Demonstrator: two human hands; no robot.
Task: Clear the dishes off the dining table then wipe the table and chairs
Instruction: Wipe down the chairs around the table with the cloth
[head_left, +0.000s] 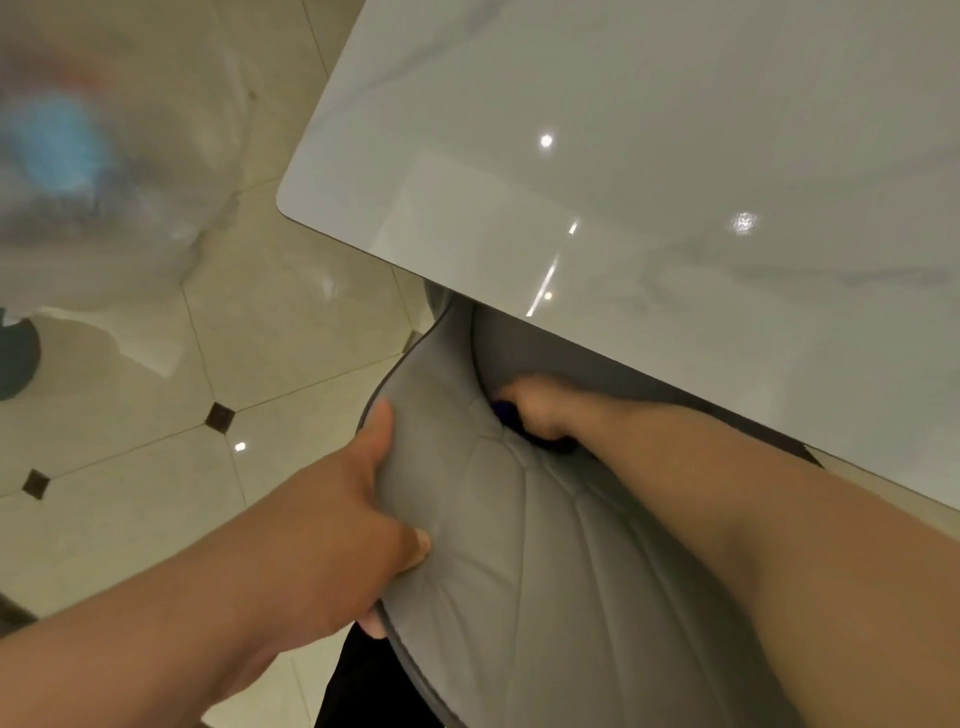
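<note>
A grey padded chair (524, 545) stands half tucked under the glossy white marble table (649, 156). My left hand (358, 499) grips the left edge of the chair back, thumb on top and fingers curled round the piped rim. My right hand (540, 408) reaches down to the crease where back and seat meet, just below the table edge. It holds a dark blue cloth (506, 413), of which only a small part shows past the fingers. The tabletop in view carries no dishes.
Cream floor tiles (260, 322) with small dark inset squares lie to the left of the chair. A blurred clear plastic bag (104, 171) with something blue inside sits at the upper left. A dark round object (15, 353) shows at the left edge.
</note>
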